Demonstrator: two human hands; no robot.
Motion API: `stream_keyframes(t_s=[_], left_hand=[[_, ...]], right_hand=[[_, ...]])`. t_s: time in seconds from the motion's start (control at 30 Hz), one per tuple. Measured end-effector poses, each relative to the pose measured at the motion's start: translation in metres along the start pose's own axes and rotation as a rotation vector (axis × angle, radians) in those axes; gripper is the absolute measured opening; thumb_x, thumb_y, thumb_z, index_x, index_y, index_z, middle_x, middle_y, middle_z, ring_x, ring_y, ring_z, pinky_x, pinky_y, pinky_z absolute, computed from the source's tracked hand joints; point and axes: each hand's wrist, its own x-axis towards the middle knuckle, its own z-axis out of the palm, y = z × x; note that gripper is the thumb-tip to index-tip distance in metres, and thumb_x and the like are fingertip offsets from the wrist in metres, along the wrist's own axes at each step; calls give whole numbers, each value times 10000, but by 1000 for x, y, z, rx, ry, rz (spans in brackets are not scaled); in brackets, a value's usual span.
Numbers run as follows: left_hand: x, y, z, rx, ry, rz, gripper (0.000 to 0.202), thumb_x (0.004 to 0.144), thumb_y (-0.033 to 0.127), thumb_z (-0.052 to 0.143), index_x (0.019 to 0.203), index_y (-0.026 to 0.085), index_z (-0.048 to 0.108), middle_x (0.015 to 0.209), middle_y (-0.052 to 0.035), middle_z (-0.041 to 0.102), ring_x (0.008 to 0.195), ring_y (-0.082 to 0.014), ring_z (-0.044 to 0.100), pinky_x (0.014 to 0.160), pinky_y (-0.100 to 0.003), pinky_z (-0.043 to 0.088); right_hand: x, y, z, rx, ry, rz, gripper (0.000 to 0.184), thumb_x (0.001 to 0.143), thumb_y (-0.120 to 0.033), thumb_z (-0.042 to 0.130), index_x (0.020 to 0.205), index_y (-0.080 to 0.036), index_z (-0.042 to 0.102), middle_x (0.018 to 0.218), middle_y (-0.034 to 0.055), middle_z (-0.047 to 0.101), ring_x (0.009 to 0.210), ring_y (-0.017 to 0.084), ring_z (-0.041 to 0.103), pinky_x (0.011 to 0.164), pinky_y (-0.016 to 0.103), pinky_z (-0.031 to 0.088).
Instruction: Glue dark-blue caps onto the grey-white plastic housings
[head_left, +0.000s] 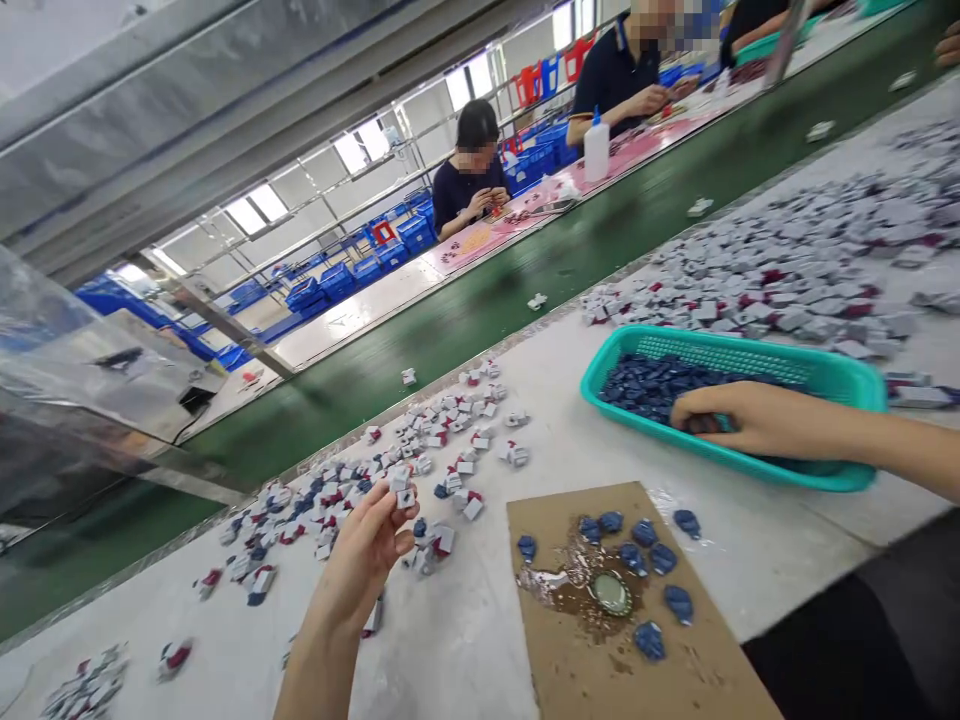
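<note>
My left hand (377, 535) is raised over the worktable, its thumb and fingers closed on a small light-grey plastic part (403, 486). Inside a teal plastic basket (750, 475), my right hand (731, 418) curls its fingers down among dark blue plastic pieces (645, 385); what its fingertips pinch is hidden. Between my hands lies a brown board (559, 640) wet with a clear, shiny liquid. On it are a round metal cap (611, 594) and several dark blue pieces (649, 640). One more blue piece (686, 523) sits just off the board's right edge.
Grey, maroon and blue assembled parts (330, 500) are scattered left of the board. A large heap of grey parts (795, 270) spreads behind the basket. Beyond runs a green conveyor belt (480, 290) carrying a few parts. Across it people work near a white squeeze bottle (597, 152).
</note>
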Motion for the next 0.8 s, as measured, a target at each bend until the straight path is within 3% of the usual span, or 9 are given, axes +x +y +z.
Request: stream_keyframes(t_s=[0.13,0.23,0.33,0.43,0.57,0.63,0.73,0.8], left_hand=[[-15,-8,6,-67,77,-5,431,568,312,955,755,175,592,825,-32,674,698,-131,616,445,-163,412],[-19,-15,7,-88,129,-37,452,512,291,975,771,168,626,823,-29,694,673,-128,619,433,-170,431],[-24,-22,9,-108,220,-53,369,592,181,919,840,177,646,768,-7,680,676,-132,645,432,-160,440],[-30,-31,11,-98,283,-102,297,670,85,841,880,183,654,740,-11,675,694,-145,673,444,-164,465],[-34,-41,13,-118,217,-129,317,614,170,916,808,167,666,753,-18,681,681,-134,658,428,-153,451],[-34,-46,13,-136,186,-130,396,542,253,970,795,158,681,779,-23,690,673,-122,642,422,-148,440],[-36,-56,15,-176,184,-138,441,488,304,996,775,152,697,800,-19,686,678,-110,630,425,-139,420],[-40,-64,16,-210,184,-150,429,496,313,994,772,156,706,807,-17,684,688,-112,636,432,-136,409]], right_hand=[[2,11,-13,72,-94,-50,292,956,-100,406,744,-193,586,667,-17,593,567,95,446,579,257,291],[5,15,-25,127,-109,-23,246,976,-191,450,760,-197,567,652,-6,583,557,100,449,576,262,304],[3,11,-34,189,-104,41,328,1008,-293,397,850,-176,659,758,44,661,693,130,588,630,269,381],[-1,0,-40,251,-112,94,382,1003,-372,417,957,-158,730,887,76,692,754,139,625,634,284,411],[-6,-17,-49,340,-147,118,415,1000,-418,411,1089,-172,734,935,67,677,742,120,623,622,266,440],[-7,-28,-55,366,-162,139,363,993,-396,448,1090,-183,725,856,58,676,746,131,638,615,260,447],[-9,-48,-62,460,-191,205,264,924,-432,604,1013,-202,699,719,36,656,646,134,617,576,260,451],[-12,-65,-61,548,-241,251,323,841,-528,703,909,-214,670,653,8,618,570,120,573,549,253,449]])
